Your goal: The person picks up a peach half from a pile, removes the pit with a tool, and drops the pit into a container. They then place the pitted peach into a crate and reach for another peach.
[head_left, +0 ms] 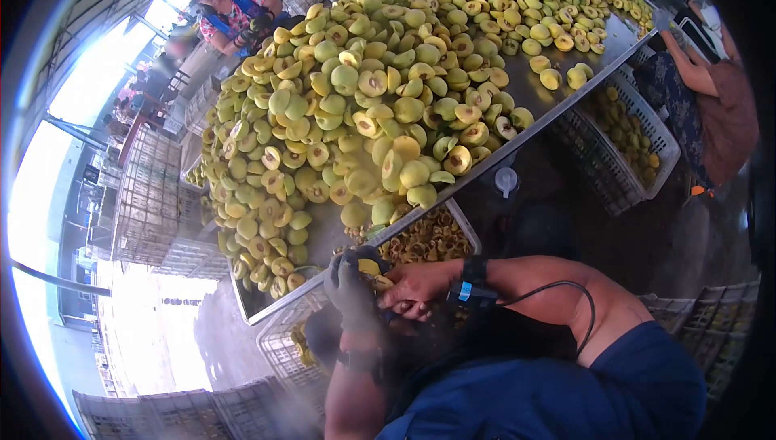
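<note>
My left hand (352,288), in a grey glove, is closed around a yellow piece of stone fruit (369,267) at the near edge of the metal table. My bare right hand (420,285) meets it from the right, fingers curled in against the fruit. What the right fingers grip is hidden, and I cannot tell what it is. Just beyond the hands, a large heap of halved yellow-green stone fruit (364,116) covers the table, many with brown centres showing. Below the table edge, a crate of brown pits and scraps (428,242) sits close by my hands.
The table's metal rim (501,147) runs diagonally before me. A crate (659,137) of fruit stands under the right side, near a seated person (719,108). Another person (238,15) works across the heap. Stacked crates (149,197) stand at left. A white cup (506,179) is below the table.
</note>
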{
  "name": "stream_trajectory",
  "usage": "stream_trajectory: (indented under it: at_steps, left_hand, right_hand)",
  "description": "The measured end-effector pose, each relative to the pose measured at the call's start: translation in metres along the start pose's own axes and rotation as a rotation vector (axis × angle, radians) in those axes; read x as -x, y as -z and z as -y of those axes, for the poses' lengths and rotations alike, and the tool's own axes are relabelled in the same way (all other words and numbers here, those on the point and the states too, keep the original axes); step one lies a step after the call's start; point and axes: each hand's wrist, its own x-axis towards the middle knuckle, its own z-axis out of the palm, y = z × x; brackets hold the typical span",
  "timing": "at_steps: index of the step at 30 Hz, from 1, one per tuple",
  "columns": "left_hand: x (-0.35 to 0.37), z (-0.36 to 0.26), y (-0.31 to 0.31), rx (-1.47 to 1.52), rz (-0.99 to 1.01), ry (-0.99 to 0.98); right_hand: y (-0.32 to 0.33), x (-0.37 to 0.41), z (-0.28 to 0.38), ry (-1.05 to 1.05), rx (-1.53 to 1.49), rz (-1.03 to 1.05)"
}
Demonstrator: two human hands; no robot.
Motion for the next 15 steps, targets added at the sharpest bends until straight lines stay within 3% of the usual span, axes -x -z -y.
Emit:
stream_trajectory:
  at_steps: [2,5,8,11,12,15]
  left_hand:
    - [0.009,-0.011,0.005,-0.276,0.087,-0.224]
    - [0.009,-0.015,0.012,-0.333,0.129,-0.27]
    - [0.005,0.004,0.016,-0.155,-0.128,-0.093]
    - [-0.004,0.013,0.037,-0.171,-0.222,-0.055]
    - [-0.007,0.027,0.052,-0.433,-0.212,-0.232]
    - [0.007,-0.008,0.082,-0.972,-0.152,-0.399]
  right_hand:
    - [-0.008,-0.004,-0.006,-0.03,0.129,0.007]
    - [-0.002,-0.009,-0.014,0.021,0.156,0.063]
    - [-0.006,-0.002,0.002,-0.01,0.2,0.033]
    - [-0.006,0.002,0.0,-0.047,0.171,-0.023]
    - [0.008,-0.002,-0.005,-0.043,0.101,0.009]
    - [0.009,0.004,-0.001,-0.009,0.677,-0.414]
